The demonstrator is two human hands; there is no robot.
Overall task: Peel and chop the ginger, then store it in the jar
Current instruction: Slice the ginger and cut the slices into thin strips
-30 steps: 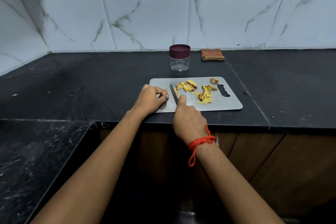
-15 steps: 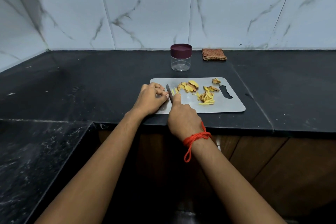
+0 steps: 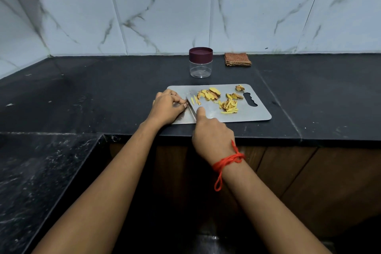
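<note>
A grey cutting board lies on the black counter. On it are ginger slices, a heap of thin ginger strips and a small ginger end piece. My right hand grips a knife, forefinger along its spine, blade down on the board's left part. My left hand is curled beside the blade, fingertips pinching a small piece of ginger that is mostly hidden. Two fresh strips lie just right of the blade. A clear jar with a maroon lid stands behind the board.
A folded brown cloth lies by the tiled wall, right of the jar. The black counter steps down to a lower black surface at the left. Wooden cabinet fronts run below the counter edge.
The knife has shifted left against my left fingertips, and fresh thin strips now lie right of the blade. My left hand has barely moved.
</note>
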